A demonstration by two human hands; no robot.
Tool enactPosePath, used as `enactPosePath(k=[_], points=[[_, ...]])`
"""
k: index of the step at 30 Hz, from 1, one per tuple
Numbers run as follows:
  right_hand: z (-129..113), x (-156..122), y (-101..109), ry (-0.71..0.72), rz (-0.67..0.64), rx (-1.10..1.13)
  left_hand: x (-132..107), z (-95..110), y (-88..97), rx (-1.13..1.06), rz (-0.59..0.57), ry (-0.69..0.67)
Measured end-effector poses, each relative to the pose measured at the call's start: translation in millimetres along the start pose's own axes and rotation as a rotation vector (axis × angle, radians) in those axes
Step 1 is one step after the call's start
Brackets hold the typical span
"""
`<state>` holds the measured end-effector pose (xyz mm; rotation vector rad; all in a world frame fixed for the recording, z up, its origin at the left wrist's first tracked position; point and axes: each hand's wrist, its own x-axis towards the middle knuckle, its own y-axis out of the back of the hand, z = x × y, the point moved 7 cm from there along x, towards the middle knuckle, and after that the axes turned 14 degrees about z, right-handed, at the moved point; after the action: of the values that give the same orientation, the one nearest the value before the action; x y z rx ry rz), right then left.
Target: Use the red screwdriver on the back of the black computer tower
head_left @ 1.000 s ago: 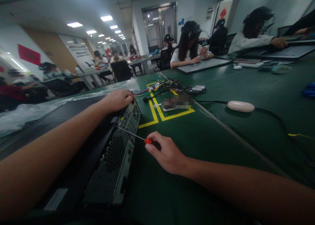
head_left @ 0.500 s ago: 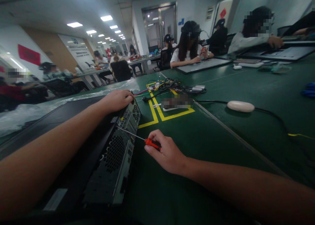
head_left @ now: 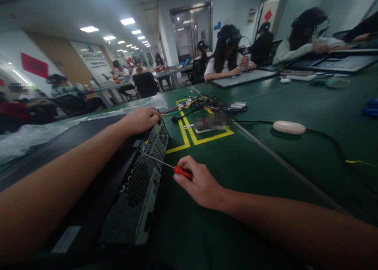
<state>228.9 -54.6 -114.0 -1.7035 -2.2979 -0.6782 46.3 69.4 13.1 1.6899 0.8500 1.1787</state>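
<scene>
A black desktop computer case point(head_left: 88, 152) lies on its side at the left, its rear panel with vents and ports turned toward the right. My left hand point(head_left: 143, 119) rests on the far corner of the case, fingers bent over its rear edge. In my right hand point(head_left: 201, 181) is a screwdriver point(head_left: 183, 171) with a red and black handle, pinched between thumb and fingers. The thin metal shaft points left, and its tip meets the upper edge of the rear panel, above the round honeycomb vent. The exact spot under the tip is too small to make out.
Tangled cables point(head_left: 206, 102) and a blurred-out object point(head_left: 212, 122) lie by yellow tape markings point(head_left: 212, 137) on the green table point(head_left: 265, 171). A white oval cable piece point(head_left: 288, 127) sits at the right. Clear plastic sheeting point(head_left: 17, 144) lies behind the case. Other people work across the table.
My hands, the screwdriver and the case look almost unchanged. At the far right, a co-worker's hand has shifted left over a dark-framed panel.
</scene>
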Motion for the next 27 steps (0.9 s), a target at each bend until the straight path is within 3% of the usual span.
enactPosePath(k=[27], points=[[1.2,-0.7,-1.3,0.004,-0.003,0.007,-0.1,0.1,0.8,0.002,0.016,-0.002]])
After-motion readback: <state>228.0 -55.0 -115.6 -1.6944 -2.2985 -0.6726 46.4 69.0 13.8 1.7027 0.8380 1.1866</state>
